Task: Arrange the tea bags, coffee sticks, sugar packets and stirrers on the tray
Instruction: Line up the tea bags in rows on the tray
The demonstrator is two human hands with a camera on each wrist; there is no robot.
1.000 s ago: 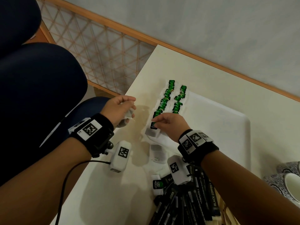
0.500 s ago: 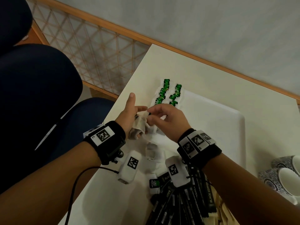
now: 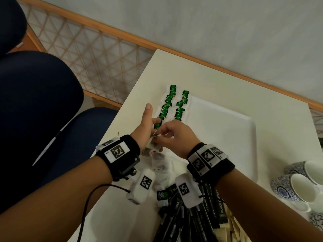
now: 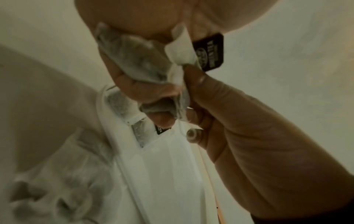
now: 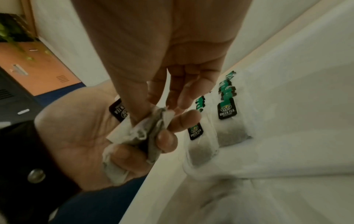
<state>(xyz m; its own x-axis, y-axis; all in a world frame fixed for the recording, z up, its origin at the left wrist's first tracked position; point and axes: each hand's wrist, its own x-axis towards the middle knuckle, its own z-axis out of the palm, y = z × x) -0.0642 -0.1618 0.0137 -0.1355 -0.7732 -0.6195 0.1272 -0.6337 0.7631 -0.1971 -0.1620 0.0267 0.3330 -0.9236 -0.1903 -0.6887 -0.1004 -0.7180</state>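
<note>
My left hand (image 3: 148,131) hovers over the near left corner of the white tray (image 3: 218,130), its fingers curled round a small bunch of tea bags (image 5: 141,136), thumb pointing up. My right hand (image 3: 163,136) meets it and pinches the top of one tea bag (image 4: 180,50) in that bunch between thumb and fingertips (image 5: 151,106). Two rows of green-tagged tea bags (image 3: 173,103) lie along the tray's left side, their "Green Tea" tags (image 5: 228,109) overlapping. How many bags the left hand holds is hidden by the fingers.
Loose tea bags (image 3: 160,165) lie on the table below my hands. A heap of black coffee sticks (image 3: 202,217) and pale packets (image 3: 234,229) sits under my right forearm. Patterned cups (image 3: 300,186) stand at the right. The table edge and a blue chair (image 3: 52,119) are to the left.
My right hand left the row on the tray and came across to my left hand. It now pinches a tea bag in the left hand's bunch. The left hand's thumb has lifted.
</note>
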